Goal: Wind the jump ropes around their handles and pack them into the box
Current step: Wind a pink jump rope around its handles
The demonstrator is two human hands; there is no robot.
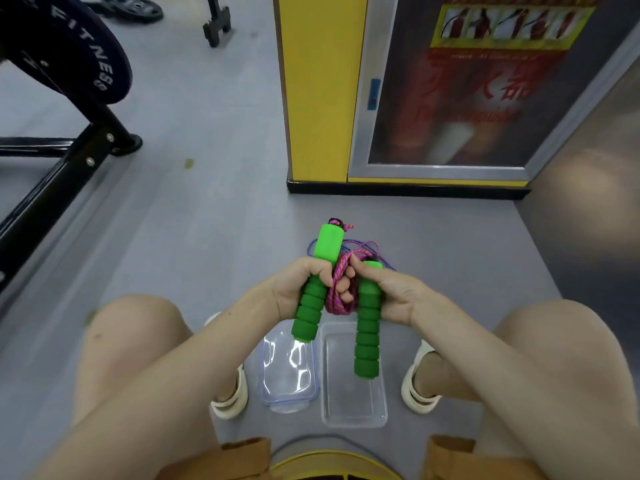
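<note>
Your left hand (294,285) is closed in a fist around the left handle (328,244), a green foam grip that tilts away from you, its smooth top pointing far and its ribbed end hanging near over the lid (289,379). Your right hand (394,292) has its thumb and forefinger pinched on the rope (338,270) just at the top of the right handle (367,337), which hangs almost upright against your palm; the fingers behind it are hidden, so you cannot tell how they lie. The pink and purple rope is bunched between the two handles, several strands passing over your left fingers, and thinner loops spill out on the far side of your hands. All of this is held in the air between your bare knees. Below it, on the grey floor (207,237), the clear box (353,407) sits to the right and the lid, with its bluish rim, just beside it to the left, both between your cream sandals (232,393). Far left are a dark weight plate (86,57) lettered FITNESS and a black rack frame (52,188). Far ahead stands a yellow pillar (318,98) with a red poster panel (485,81) to its right.
</note>
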